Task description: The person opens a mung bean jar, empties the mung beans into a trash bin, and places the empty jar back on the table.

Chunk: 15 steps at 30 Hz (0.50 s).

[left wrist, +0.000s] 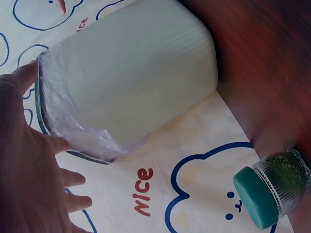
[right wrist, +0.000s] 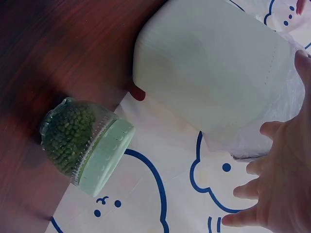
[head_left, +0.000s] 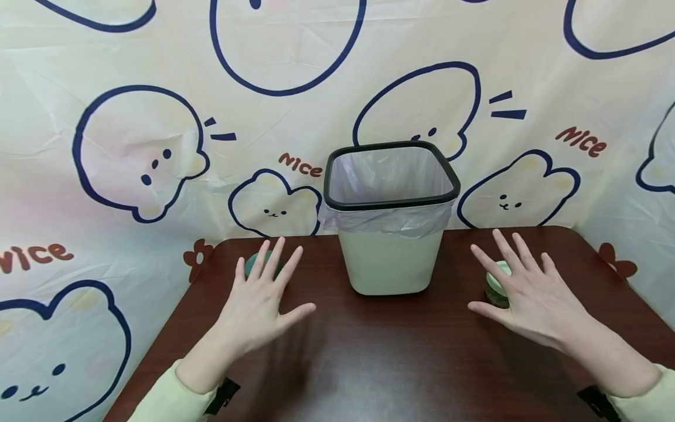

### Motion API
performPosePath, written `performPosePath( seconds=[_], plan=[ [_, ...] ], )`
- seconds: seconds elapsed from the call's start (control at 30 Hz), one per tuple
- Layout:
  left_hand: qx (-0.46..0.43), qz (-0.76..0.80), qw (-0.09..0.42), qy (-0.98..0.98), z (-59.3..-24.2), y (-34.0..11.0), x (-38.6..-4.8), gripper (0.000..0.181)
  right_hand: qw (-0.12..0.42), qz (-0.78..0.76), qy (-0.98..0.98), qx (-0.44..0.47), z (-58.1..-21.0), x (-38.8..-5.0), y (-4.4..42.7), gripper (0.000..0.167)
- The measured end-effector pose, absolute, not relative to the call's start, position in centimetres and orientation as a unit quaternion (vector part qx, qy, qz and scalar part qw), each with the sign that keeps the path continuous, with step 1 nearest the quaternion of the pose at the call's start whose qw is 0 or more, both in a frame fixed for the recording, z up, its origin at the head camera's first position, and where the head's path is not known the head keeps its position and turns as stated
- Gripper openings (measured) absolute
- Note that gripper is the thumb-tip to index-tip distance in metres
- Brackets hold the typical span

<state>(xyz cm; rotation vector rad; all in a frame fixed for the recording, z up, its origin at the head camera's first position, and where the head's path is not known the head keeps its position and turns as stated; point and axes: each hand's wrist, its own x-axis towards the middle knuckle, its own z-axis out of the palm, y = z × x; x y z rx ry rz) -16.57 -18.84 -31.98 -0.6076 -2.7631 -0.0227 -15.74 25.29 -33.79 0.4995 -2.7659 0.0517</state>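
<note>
My left hand hovers above the left part of the table, fingers spread and holding nothing. Behind its fingertips, partly hidden, is a jar with a teal lid; the left wrist view shows this jar as clear and ribbed, with green grains inside. My right hand is likewise spread and holds nothing. Just beyond it stands a jar with a pale green lid, partly covered by the hand. In the right wrist view that jar contains green beans. Between the hands, farther back, stands a pale green trash bin.
A translucent bag lines the bin, held by its black rim. The dark brown wooden table ends at a cloth backdrop printed with cartoon bears. Black straps show at both wrists, by the pale sleeves.
</note>
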Motion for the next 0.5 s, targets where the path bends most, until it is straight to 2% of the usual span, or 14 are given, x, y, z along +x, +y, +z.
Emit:
performPosePath(
  seconds=[0.5],
  plan=[
    [-0.176,-0.031,0.138,-0.974,-32.5,-20.8,-17.3,0.094,0.143,0.016,-0.970,0.195,-33.4,-16.1,24.0,0.092]
  ],
)
